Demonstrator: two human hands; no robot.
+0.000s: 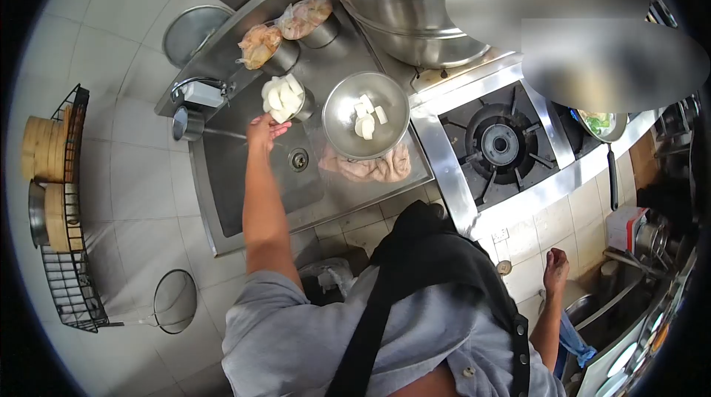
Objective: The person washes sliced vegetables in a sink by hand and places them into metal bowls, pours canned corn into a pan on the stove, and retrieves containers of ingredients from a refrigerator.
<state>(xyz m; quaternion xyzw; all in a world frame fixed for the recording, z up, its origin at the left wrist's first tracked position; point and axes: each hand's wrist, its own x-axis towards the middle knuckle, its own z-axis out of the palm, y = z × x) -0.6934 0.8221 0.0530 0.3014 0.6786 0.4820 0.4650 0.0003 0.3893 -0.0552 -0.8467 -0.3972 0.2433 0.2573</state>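
Observation:
My left hand [268, 130] reaches over the sink to a metal container [309, 106] heaped with white chunks [282, 96]. Its fingers are at the container's near side and look closed on it, though the container partly hides the grip. Just to the right, a steel bowl [337, 130] holds several similar white pieces [365, 127]. Below the bowl lies a crumpled pinkish cloth [370, 166]. My right hand [555, 271] hangs at my side, its fingers curled, with nothing visible in them.
Two metal containers with bagged food [260, 46] stand behind. A faucet [196, 84] runs into the sink [248, 182]. To the right are a gas burner [499, 144], a pan [613, 138] with food, and another person, blurred. Stacked steamers [400, 8] stand at the back.

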